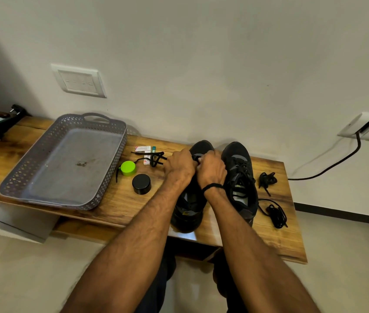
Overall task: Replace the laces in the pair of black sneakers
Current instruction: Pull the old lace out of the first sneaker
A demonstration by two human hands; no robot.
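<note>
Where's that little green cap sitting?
In the head view, the green cap lies on the wooden bench, just right of the grey tray and beside the black jar.

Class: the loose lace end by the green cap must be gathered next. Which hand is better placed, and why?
Probably the left hand: it sits on the side of the sneaker where the lace trails toward the green cap. The right hand would have to cross over it.

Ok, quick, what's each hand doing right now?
Left hand: closed, pinching the lace at the sneaker.
Right hand: closed, apparently pinching the same lace there.
</note>
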